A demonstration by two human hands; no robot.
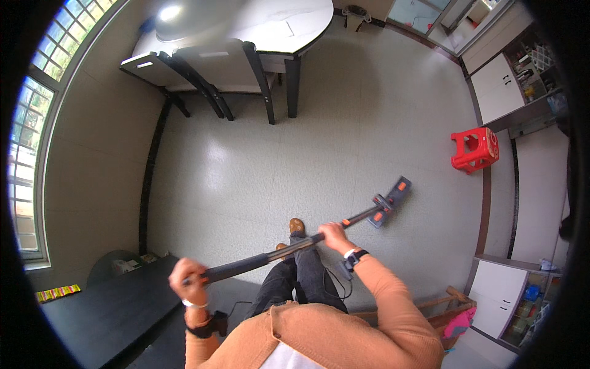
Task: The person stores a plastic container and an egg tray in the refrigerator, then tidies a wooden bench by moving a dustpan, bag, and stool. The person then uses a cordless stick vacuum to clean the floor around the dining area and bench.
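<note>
A flat mop (237,267) with a long dark handle slants across in front of me. My left hand (188,280) is closed around the top end of its handle, at the lower left. Farther down the pole, my right hand (335,236) grips it near an orange part. The grey rectangular mop head (390,202) with orange patches lies on the floor to the right, beyond my right hand. My brown slippers (297,225) show just beyond the pole, close to the middle.
A white-topped table (309,23) with dark-framed chairs (214,67) stands ahead at the left. The red plastic stool (474,150) is by the right wall. A dark tabletop (110,309) lies at lower left, a wooden frame (433,318) at lower right. A bin (356,20) stands far ahead.
</note>
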